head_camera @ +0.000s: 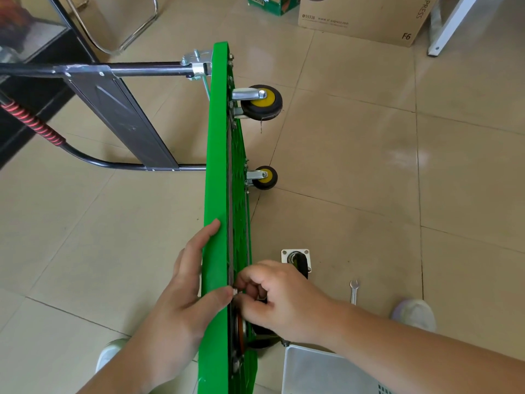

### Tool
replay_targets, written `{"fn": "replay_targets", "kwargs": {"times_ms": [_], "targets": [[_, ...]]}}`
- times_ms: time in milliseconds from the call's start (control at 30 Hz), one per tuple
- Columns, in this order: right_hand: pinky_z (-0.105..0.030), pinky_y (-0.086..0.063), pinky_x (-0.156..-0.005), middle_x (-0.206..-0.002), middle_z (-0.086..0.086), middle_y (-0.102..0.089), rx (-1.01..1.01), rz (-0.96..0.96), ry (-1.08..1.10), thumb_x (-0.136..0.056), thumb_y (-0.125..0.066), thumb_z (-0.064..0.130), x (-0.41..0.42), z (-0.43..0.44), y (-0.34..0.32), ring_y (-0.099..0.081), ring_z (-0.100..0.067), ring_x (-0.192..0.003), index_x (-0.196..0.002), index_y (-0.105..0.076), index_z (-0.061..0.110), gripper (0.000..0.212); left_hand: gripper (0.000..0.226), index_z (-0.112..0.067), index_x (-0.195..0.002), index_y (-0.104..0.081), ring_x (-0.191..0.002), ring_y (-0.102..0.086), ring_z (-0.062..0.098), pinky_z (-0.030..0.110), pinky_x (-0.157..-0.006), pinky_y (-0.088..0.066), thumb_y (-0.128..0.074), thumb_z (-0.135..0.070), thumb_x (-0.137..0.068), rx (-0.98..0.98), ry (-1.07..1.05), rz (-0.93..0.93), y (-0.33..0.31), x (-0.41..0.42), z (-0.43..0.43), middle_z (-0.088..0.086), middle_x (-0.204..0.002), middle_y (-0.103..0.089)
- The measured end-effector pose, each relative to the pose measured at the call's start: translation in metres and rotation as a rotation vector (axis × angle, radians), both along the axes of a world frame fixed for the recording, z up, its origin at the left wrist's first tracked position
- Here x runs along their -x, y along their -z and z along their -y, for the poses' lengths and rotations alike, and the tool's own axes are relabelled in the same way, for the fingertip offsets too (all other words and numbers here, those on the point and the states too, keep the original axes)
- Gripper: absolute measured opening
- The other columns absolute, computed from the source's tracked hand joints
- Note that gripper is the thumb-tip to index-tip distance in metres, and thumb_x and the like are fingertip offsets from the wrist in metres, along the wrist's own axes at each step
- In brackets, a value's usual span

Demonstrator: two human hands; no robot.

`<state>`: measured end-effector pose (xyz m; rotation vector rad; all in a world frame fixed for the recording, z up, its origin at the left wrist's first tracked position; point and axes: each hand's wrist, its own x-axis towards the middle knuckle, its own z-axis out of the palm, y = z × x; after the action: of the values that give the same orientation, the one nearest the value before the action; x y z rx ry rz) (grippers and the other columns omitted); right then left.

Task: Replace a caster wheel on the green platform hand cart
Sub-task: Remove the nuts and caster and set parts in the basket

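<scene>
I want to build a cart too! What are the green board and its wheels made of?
The green board looks like smooth, glossy plastic: even colour, moulded ribs underneath. The wheels seem black matt rubber around yellow plastic hubs, held in shiny silvery metal brackets.

Single head-worn wide-angle view, facing forward and steeply down, close above the cart (218, 172) at frame centre, tiled floor (369, 172) behind.
</scene>
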<state>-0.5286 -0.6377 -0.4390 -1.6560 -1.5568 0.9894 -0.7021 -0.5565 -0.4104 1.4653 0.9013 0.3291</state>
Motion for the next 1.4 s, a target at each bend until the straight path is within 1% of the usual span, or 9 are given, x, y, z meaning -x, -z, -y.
{"fn": "replay_targets", "kwargs": {"times_ms": [133,300,533,600,733,900,1100,1267,1400], "targets": [[-0.013,-0.033,-0.058,-0.061,0.013,-0.048,0.073,-0.073,0.028,-0.091,-0.067,0.022,0.003,-0.001,-0.003,-0.048,-0.003,-0.059,-0.084,-0.065,0.014,0.010,0.084,-0.061,-0.144,-0.035,-0.139,-0.047,0.017,0.052,-0.118,-0.032,-0.065,-0.040,-0.068,-0.008,0.015,0.018,0.000,0.002,0.001,-0.014,-0.150,-0.045],[-0.028,-0.037,-0.055,-0.059,0.011,-0.050,0.306,-0.250,0.054,-0.092,-0.064,0.027,0.000,-0.004,-0.008,-0.044,-0.008,-0.055,-0.086,-0.066,0.014,0.014,0.084,-0.060,-0.145,-0.035,-0.140,-0.046,0.017,0.051,-0.117,-0.033,-0.066,-0.038,-0.070,0.008,0.027,0.035,0.000,0.002,0.002,-0.017,-0.152,-0.043],[-0.032,-0.030,-0.055,-0.062,0.002,-0.047,0.411,-0.334,0.053,-0.092,-0.061,0.026,-0.002,-0.005,-0.006,-0.040,-0.018,-0.056,-0.086,-0.067,0.011,0.017,0.084,-0.061,-0.146,-0.032,-0.139,-0.046,0.014,0.052,-0.117,-0.034,-0.064,-0.040,-0.071,-0.006,0.039,0.020,0.002,0.002,0.001,-0.018,-0.152,-0.042],[-0.033,-0.036,-0.060,-0.064,0.002,-0.053,0.428,-0.337,0.040,-0.091,-0.062,0.030,-0.004,-0.007,-0.007,-0.046,-0.017,-0.059,-0.088,-0.069,0.014,0.018,0.084,-0.061,-0.146,-0.032,-0.140,-0.046,0.014,0.052,-0.117,-0.034,-0.065,-0.040,-0.071,-0.002,0.040,0.025,0.002,0.003,0.001,-0.018,-0.152,-0.042],[-0.032,-0.051,-0.085,-0.082,0.008,-0.072,0.469,-0.364,0.090,-0.091,-0.068,0.040,-0.022,-0.011,-0.002,-0.067,-0.008,-0.081,-0.089,-0.075,0.031,0.011,0.083,-0.063,-0.144,-0.034,-0.137,-0.049,0.022,0.055,-0.113,-0.038,-0.070,-0.042,-0.073,0.051,0.050,0.042,0.000,0.004,0.001,-0.012,-0.150,-0.047],[-0.020,-0.048,-0.067,-0.073,0.010,-0.074,0.491,-0.231,0.081,-0.078,-0.084,0.033,-0.025,-0.019,0.008,-0.064,0.000,-0.065,-0.085,-0.079,0.025,0.011,0.083,-0.063,-0.145,-0.031,-0.138,-0.046,0.017,0.054,-0.113,-0.040,-0.070,-0.044,-0.073,0.033,0.053,0.008,-0.003,0.006,0.000,-0.016,-0.149,-0.045],[-0.025,-0.052,-0.074,-0.080,0.009,-0.076,0.613,-0.268,0.031,-0.071,-0.088,0.034,-0.028,-0.034,0.016,-0.067,-0.004,-0.072,-0.082,-0.081,0.030,0.014,0.082,-0.063,-0.144,-0.033,-0.128,-0.054,0.012,0.052,-0.105,-0.049,-0.070,-0.031,-0.079,0.025,0.058,-0.004,-0.004,0.004,-0.003,-0.017,-0.146,-0.045],[-0.022,-0.050,-0.068,-0.076,0.005,-0.075,0.582,-0.267,0.022,-0.073,-0.087,0.031,-0.023,-0.032,0.029,-0.066,-0.003,-0.068,-0.085,-0.080,0.025,0.015,0.080,-0.064,-0.141,-0.036,-0.123,-0.057,0.011,0.051,-0.101,-0.053,-0.069,-0.023,-0.080,0.053,0.038,0.010,-0.004,0.004,-0.003,-0.014,-0.146,-0.047],[-0.022,-0.049,-0.068,-0.074,0.007,-0.074,0.569,-0.292,-0.002,-0.080,-0.083,0.033,-0.021,-0.029,0.034,-0.065,-0.002,-0.067,-0.084,-0.078,0.025,0.010,0.083,-0.061,-0.144,-0.035,-0.132,-0.052,0.020,0.054,-0.109,-0.044,-0.071,-0.036,-0.073,0.078,0.032,0.032,-0.001,0.006,-0.003,-0.009,-0.148,-0.046]]}}
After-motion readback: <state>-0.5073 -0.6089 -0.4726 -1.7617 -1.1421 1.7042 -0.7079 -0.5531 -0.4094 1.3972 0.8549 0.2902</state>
